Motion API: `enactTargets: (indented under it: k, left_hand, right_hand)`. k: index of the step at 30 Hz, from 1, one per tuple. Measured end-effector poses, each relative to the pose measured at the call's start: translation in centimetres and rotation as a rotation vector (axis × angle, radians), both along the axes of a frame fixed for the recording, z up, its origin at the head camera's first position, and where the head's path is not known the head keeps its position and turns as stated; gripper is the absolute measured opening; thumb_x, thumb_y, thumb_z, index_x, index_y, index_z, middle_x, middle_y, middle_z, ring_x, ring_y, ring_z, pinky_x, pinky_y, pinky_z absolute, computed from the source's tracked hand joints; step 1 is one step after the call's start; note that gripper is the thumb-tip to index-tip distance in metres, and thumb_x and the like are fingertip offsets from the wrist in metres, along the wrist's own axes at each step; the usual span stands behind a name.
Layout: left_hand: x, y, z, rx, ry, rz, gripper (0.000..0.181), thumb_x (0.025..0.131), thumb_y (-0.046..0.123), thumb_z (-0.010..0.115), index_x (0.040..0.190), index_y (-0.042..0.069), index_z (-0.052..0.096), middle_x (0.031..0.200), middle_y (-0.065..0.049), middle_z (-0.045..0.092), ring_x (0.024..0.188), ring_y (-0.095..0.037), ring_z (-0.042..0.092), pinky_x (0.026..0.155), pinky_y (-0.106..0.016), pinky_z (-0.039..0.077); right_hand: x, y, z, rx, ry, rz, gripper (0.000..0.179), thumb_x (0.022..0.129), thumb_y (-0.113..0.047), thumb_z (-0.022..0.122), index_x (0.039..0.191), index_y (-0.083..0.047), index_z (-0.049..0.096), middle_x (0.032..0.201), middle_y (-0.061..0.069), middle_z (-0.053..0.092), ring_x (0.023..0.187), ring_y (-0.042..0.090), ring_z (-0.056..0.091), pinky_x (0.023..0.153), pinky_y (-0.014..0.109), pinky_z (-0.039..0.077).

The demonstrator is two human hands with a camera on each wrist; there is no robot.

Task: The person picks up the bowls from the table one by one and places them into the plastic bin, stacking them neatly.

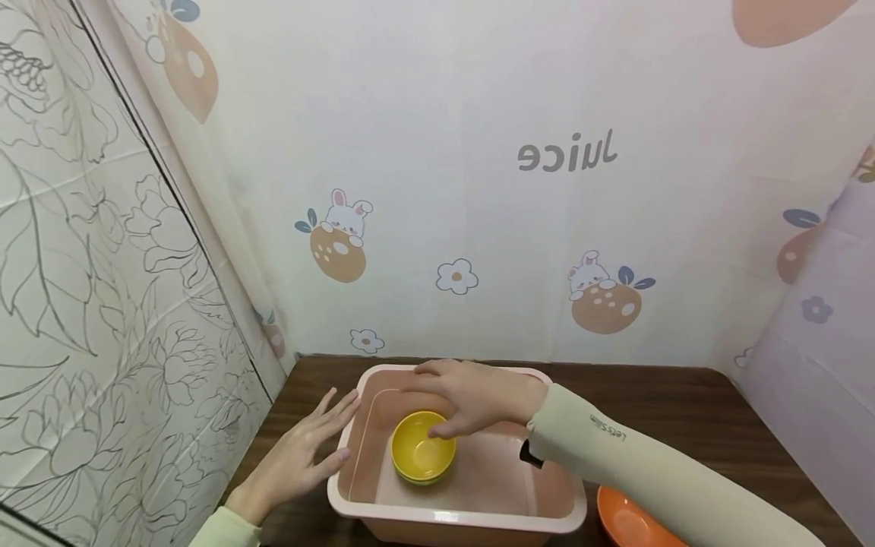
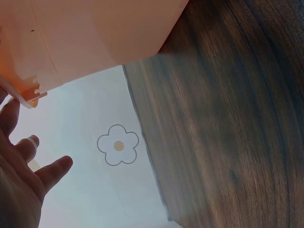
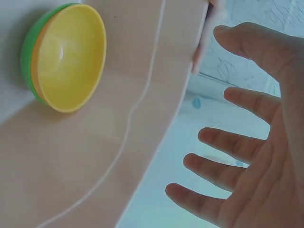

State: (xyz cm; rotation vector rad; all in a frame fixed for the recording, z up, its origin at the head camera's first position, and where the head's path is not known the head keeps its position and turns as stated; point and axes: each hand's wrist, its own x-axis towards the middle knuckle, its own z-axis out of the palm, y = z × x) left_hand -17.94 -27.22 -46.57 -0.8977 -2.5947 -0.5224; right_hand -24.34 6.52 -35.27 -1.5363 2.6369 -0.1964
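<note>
A pink basin (image 1: 456,518) stands on the dark wooden table. Inside it, left of centre, a yellow bowl (image 1: 418,444) sits nested in a green bowl (image 3: 29,57). My right hand (image 1: 472,391) is above the basin, palm down with fingers extended and nothing held. Its thumb overlaps the yellow bowl's right edge in the head view, but the right wrist view has the hand apart from the bowls. My left hand (image 1: 301,452) is at the basin's left rim with fingers spread. Some of its fingertips appear to touch the rim.
On the table (image 1: 642,425) right of the basin lies an orange bowl (image 1: 632,520), partly hidden by the right sleeve. A printed cloth wall (image 1: 451,190) rises behind the table. Another patterned sheet (image 1: 102,304) hangs on the left.
</note>
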Motion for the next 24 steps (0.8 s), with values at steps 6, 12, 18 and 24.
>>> enactTargets:
  k: [6, 12, 18, 24]
  left_hand:
    - [-0.1, 0.2, 0.0, 0.01, -0.007, -0.001, 0.07, 0.096, 0.032, 0.069, 0.159, 0.02, 0.041, 0.165, 0.002, 0.039, 0.153, -0.038, 0.033, 0.104, -0.064, 0.049]
    - [0.0, 0.3, 0.0, 0.028, -0.015, 0.005, 0.069, 0.096, 0.031, 0.068, 0.159, 0.02, 0.042, 0.165, 0.002, 0.039, 0.154, -0.036, 0.033, 0.103, -0.065, 0.05]
    - [-0.1, 0.3, -0.1, 0.03, -0.014, -0.004, 0.069, 0.096, 0.03, 0.069, 0.159, 0.02, 0.042, 0.165, 0.001, 0.039, 0.154, -0.035, 0.032, 0.102, -0.064, 0.05]
    - [0.0, 0.2, -0.3, 0.036, -0.003, -0.002, 0.069, 0.095, 0.029, 0.07, 0.158, 0.019, 0.044, 0.165, 0.0, 0.04, 0.155, -0.033, 0.032, 0.102, -0.064, 0.05]
  right_hand:
    - [-0.5, 1.8, 0.7, -0.089, -0.048, -0.043, 0.071, 0.091, -0.043, 0.073, 0.154, -0.023, 0.047, 0.158, 0.013, 0.046, 0.137, 0.031, 0.054, 0.111, 0.05, 0.049]
    - [-0.6, 3.8, 1.3, -0.181, -0.103, -0.114, 0.071, 0.091, -0.041, 0.075, 0.154, -0.023, 0.048, 0.161, 0.014, 0.042, 0.143, 0.036, 0.048, 0.112, 0.056, 0.046]
    - [-0.6, 6.9, 0.8, -0.263, -0.109, -0.181, 0.07, 0.092, -0.041, 0.075, 0.154, -0.023, 0.049, 0.161, 0.015, 0.042, 0.144, 0.039, 0.046, 0.11, 0.06, 0.046]
    - [-0.2, 10.4, -0.1, -0.324, -0.089, -0.279, 0.068, 0.093, -0.045, 0.073, 0.153, -0.026, 0.049, 0.163, 0.013, 0.038, 0.146, 0.039, 0.042, 0.108, 0.061, 0.048]
